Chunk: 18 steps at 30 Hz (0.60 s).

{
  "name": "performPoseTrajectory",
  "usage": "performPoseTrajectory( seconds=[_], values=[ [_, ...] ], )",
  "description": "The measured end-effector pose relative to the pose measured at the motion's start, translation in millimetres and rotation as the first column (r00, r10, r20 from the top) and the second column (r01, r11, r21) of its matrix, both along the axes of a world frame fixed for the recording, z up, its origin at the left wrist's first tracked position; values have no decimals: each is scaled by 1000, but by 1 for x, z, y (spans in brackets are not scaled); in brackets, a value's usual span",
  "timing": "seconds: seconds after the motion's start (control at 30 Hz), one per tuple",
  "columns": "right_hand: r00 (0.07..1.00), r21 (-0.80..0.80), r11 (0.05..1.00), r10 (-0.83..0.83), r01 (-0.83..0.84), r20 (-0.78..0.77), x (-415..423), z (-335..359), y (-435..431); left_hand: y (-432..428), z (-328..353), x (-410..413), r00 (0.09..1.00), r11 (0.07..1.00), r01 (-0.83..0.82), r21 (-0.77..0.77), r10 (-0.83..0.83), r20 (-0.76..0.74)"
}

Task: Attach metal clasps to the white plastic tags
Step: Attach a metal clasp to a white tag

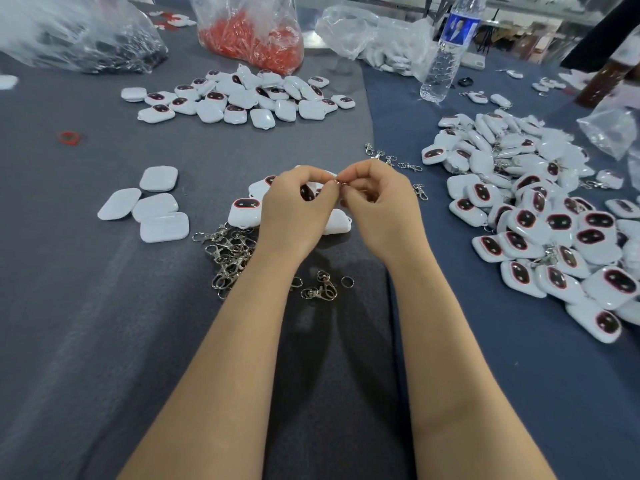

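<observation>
Over grey cloth (104, 306), left hand (298, 206) curled round white tag (307, 193); right hand (381, 199) pinching metal ring (337, 182) at tag's edge (rest of clasp hidden); loose clasps (230, 256) heaped near left wrist

two grips (294, 211) (381, 206), one water bottle (446, 50), one red ring (68, 137).

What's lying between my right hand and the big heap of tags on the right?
Head view: one loose metal clasp lies on the cloth between the right hand and the heap of tags; the rest is bare cloth.
</observation>
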State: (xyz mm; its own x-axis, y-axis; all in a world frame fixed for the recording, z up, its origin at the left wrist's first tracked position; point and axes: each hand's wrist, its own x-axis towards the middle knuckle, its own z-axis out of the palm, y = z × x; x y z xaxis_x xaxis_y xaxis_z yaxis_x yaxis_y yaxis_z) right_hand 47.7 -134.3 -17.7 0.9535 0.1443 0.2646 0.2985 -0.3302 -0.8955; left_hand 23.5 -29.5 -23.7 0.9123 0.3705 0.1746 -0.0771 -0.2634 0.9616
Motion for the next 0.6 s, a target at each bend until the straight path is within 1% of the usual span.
performPoseTrajectory(
  seconds=[0.2, 0.37, 0.47, 0.53, 0.6],
  values=[
    [999, 20, 999, -40, 39, 30, 1, -4, 1, 1, 1, 0, 999, 999, -41, -29, 41, -13],
    [994, -58, 997, -44, 51, 101, -1, -5, 3, 0, 1, -1, 1000, 999, -22, -47, 21, -18],
    [994, -64, 997, -43, 49, 98, -1, -4, 4, 1, -1, 0, 1000, 999, -18, -48, 17, -20],
    [994, -62, 995, -68, 74, 86, 0, -5, 4, 0, -2, 2, 1000, 999, -24, -25, 24, -13],
    [993, -137, 986, -86, 96, 81, 1, -6, 2, 0, -4, 4, 999, 996, -51, 75, 50, 9]
  ],
)
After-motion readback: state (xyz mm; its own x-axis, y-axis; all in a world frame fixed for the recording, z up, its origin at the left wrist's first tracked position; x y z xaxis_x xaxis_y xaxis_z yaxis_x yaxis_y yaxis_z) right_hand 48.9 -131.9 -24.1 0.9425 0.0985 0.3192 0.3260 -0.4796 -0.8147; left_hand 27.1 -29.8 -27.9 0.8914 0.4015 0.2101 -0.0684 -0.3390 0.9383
